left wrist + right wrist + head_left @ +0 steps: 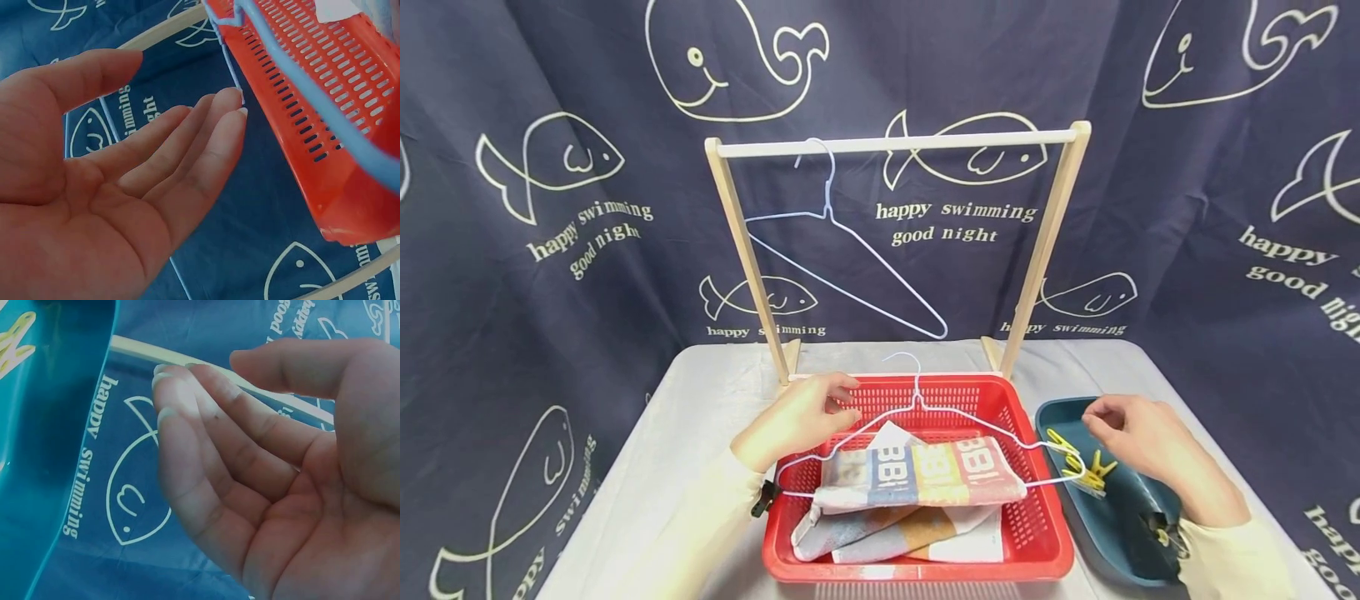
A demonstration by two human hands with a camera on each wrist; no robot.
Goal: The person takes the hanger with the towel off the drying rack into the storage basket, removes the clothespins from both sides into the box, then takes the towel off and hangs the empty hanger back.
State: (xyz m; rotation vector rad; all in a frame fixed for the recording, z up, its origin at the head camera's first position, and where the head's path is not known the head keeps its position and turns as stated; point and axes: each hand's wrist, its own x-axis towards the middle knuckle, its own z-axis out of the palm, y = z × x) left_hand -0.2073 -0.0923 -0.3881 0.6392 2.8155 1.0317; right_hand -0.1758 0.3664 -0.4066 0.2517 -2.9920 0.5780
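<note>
A pale blue wire hanger lies across the red basket, its hook toward the rack. Over the hanger's lower bar a patterned cloth with colored blocks and lettering is folded, with more cloth beneath it. My left hand hovers by the basket's back left corner, fingers loosely bent; the left wrist view shows its palm with nothing in it. Above the tray my right hand holds nothing, its fingers softly curved in the right wrist view.
A second wire hanger hangs from the white bar of a wooden rack behind the basket. Several yellow clothespins lie in the dark teal tray at right, where the hanger's right end overlaps it. A dark printed curtain stands behind.
</note>
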